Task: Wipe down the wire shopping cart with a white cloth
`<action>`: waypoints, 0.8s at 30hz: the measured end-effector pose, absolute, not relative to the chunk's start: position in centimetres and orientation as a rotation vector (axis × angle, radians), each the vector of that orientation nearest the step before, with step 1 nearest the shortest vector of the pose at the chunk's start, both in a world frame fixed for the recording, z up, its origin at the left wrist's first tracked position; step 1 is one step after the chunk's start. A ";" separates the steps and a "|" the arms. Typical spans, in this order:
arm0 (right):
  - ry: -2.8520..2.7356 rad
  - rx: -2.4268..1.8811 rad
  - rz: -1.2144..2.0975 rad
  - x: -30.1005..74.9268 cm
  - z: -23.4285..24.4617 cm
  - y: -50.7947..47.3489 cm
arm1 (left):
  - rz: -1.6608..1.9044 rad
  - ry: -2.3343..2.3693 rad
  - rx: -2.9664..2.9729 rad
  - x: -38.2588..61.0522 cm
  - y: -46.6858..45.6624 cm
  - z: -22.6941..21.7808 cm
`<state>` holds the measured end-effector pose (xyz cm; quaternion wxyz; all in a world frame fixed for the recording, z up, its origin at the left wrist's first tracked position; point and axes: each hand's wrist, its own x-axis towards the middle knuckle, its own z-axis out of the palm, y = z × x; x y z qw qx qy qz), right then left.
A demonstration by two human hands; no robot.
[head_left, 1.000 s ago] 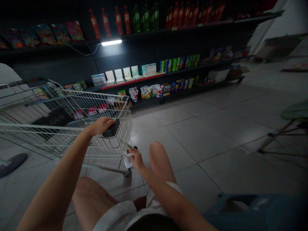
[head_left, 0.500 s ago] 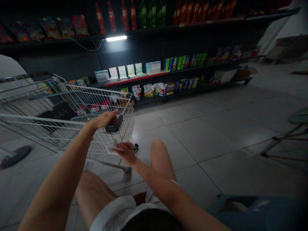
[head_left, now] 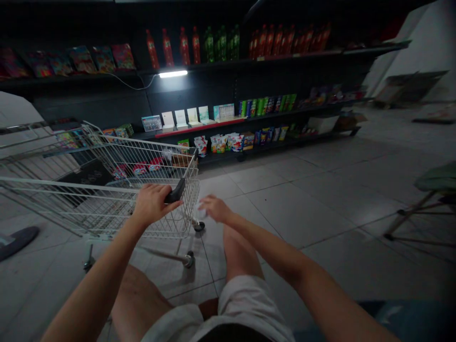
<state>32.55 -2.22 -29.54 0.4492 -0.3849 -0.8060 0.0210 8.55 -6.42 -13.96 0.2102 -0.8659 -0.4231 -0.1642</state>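
A metal wire shopping cart (head_left: pixel 167 229) stands at my left, its end turned toward me. My left hand (head_left: pixel 152 204) is closed around the cart's top rim, right beside the black plastic corner piece (head_left: pixel 176 192). Just off the cart's end, above a caster wheel (head_left: pixel 199 226), my right hand (head_left: pixel 216 209) pinches a crumpled white wipe (head_left: pixel 201 210). Whether it is tissue or cloth I cannot tell. The wipe is close to the wires, but any contact is unclear.
Dark store shelves (head_left: pixel 199 88) carry bottles, cans and snack bags, with a lit tube lamp (head_left: pixel 173 74). A folding stool (head_left: pixel 436 183) stands at the right. A round dark base (head_left: pixel 19 242) lies at the left, and tiled floor (head_left: pixel 285 204) stretches between.
My right hand has moved right and up with the wipe, away from the cart's side wires. My left hand has shifted down and curled around the rim by the corner. The view has tilted up slightly.
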 end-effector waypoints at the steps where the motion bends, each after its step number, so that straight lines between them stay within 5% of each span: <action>1: -1.920 -0.926 0.042 32.8 -27.0 -1.7 | -0.471 -1.166 -2.367 8.6 -6.4 -14.4; 7: -2.056 -0.565 0.061 29.3 -17.8 2.9 | -0.571 -1.167 -2.259 9.1 -5.8 -15.4; 13: -2.074 -0.906 0.022 29.4 -17.3 8.1 | -0.638 -1.081 -2.242 8.7 -5.7 -15.6; 19: -2.239 -0.666 -0.122 28.8 -18.4 5.3 | -0.722 -1.007 -2.244 7.6 -5.8 -16.0; 24: -2.330 -0.918 -0.138 30.9 -17.0 9.3 | -0.741 -0.972 -2.233 7.0 -5.8 -16.2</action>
